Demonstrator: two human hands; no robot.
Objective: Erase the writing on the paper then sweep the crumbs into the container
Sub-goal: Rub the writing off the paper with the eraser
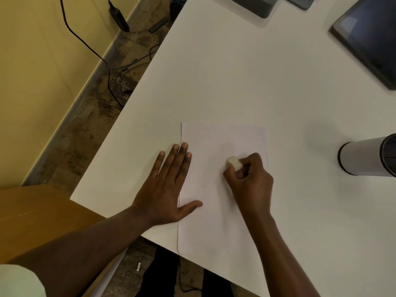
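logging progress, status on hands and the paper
Left hand flat on paper edge. Right hand grips eraser against it. Container at right, off the paper.

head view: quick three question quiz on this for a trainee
1. True or false: the left hand lies flat over the left edge of the white rectangular paper sheet.
2. What does the right hand pinch? A) small white eraser block B) yellow pencil C) blue brush
3. Fill in: the grey cylindrical container sits to the sheet's ____ on the white table.
Key: 1 true; 2 A; 3 right.
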